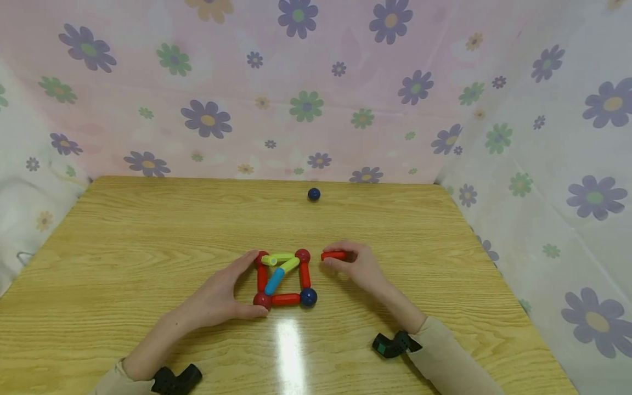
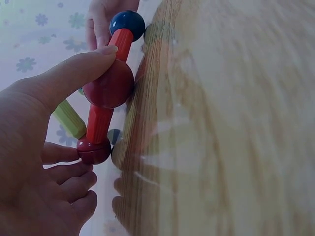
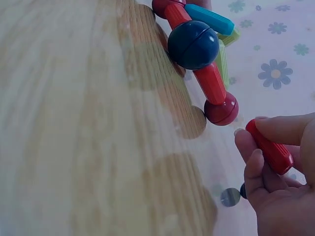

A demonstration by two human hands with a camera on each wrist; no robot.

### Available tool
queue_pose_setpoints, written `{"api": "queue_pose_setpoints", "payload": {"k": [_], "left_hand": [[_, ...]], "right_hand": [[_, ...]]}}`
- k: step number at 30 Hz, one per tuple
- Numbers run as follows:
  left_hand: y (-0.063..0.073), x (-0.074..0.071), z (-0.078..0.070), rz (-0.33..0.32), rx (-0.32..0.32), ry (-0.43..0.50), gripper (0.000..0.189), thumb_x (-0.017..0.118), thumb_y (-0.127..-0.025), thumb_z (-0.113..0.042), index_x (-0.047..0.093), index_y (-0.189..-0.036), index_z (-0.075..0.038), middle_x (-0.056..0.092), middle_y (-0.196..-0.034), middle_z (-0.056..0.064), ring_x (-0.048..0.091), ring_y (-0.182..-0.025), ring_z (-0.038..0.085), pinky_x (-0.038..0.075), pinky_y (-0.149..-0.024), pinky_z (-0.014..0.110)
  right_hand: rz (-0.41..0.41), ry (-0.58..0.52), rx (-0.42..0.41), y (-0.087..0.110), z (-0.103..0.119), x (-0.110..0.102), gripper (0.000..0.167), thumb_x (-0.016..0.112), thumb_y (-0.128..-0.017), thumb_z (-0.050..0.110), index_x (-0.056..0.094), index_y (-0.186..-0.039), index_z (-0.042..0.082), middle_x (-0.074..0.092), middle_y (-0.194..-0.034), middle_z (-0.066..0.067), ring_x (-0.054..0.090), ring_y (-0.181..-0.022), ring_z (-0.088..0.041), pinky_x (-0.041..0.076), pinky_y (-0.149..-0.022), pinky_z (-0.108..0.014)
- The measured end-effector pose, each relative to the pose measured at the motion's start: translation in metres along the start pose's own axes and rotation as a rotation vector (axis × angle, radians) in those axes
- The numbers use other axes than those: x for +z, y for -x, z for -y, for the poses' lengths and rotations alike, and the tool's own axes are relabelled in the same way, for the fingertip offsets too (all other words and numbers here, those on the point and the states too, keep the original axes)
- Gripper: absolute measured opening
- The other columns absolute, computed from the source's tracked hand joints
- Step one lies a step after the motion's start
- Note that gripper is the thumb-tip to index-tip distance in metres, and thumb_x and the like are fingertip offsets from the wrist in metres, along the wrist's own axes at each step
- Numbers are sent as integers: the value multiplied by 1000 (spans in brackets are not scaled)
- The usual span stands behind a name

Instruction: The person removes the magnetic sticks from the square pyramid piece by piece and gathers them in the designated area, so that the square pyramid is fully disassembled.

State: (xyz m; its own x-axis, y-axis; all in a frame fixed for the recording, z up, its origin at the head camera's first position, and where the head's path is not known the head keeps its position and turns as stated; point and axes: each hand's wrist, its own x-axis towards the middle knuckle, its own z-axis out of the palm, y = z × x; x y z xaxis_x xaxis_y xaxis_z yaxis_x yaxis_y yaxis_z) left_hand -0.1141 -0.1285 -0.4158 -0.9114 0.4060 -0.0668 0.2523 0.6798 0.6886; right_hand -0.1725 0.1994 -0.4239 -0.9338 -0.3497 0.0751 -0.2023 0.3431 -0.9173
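On the table lies a square frame of magnetic balls and rods. Its sides include a red rod (image 1: 286,299), with red balls (image 1: 303,255) at several corners and a dark blue ball (image 1: 308,297) at the near right. Lime rods (image 1: 283,257) and a blue rod (image 1: 275,281) rise over its middle. My left hand (image 1: 214,293) holds the frame's left side, thumb on the near red ball (image 2: 109,84) and fingers at the far red ball (image 2: 93,150). Just right of the frame, apart from it, my right hand (image 1: 359,267) pinches a loose red rod (image 3: 269,146) between thumb and fingers.
A loose dark blue ball (image 1: 314,194) sits near the table's back edge. Flowered cloth (image 1: 306,137) hangs behind and along the sides of the wooden table (image 1: 148,230). Black devices (image 1: 392,344) are worn at both wrists.
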Motion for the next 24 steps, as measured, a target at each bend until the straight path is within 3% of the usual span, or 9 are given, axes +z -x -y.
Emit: {"api": "queue_pose_setpoints", "payload": {"k": [6,14,19,24], "left_hand": [[0,0,0,5,3,12,115,83,-71,-62,25,-160,-17,32,-162,10,34,-146,39,36,-113,61],[1,-1,1,7,-5,16,114,82,-71,-63,26,-159,-18,33,-162,10,33,-146,39,35,-113,62],[2,-1,1,1,2,10,114,82,-71,-63,27,-159,-18,33,-161,10,34,-146,39,36,-112,61],[1,-1,0,2,8,-2,114,82,-71,-63,26,-159,-17,33,-161,11,35,-145,39,36,-112,61]], "right_hand": [[-46,11,16,-6,14,-18,32,74,-91,16,71,-120,3,68,-113,-11,68,-96,-20,56,-79,-25],[-153,32,77,-26,20,-44,39,79,-87,29,72,-118,7,71,-111,-11,68,-94,-19,58,-84,-45],[-212,34,111,-38,21,-48,45,80,-86,35,72,-120,8,71,-113,-9,66,-97,-22,55,-88,-49],[-224,0,157,-49,15,-48,42,74,-92,28,68,-127,7,69,-121,-11,65,-107,-23,53,-97,-48]]}}
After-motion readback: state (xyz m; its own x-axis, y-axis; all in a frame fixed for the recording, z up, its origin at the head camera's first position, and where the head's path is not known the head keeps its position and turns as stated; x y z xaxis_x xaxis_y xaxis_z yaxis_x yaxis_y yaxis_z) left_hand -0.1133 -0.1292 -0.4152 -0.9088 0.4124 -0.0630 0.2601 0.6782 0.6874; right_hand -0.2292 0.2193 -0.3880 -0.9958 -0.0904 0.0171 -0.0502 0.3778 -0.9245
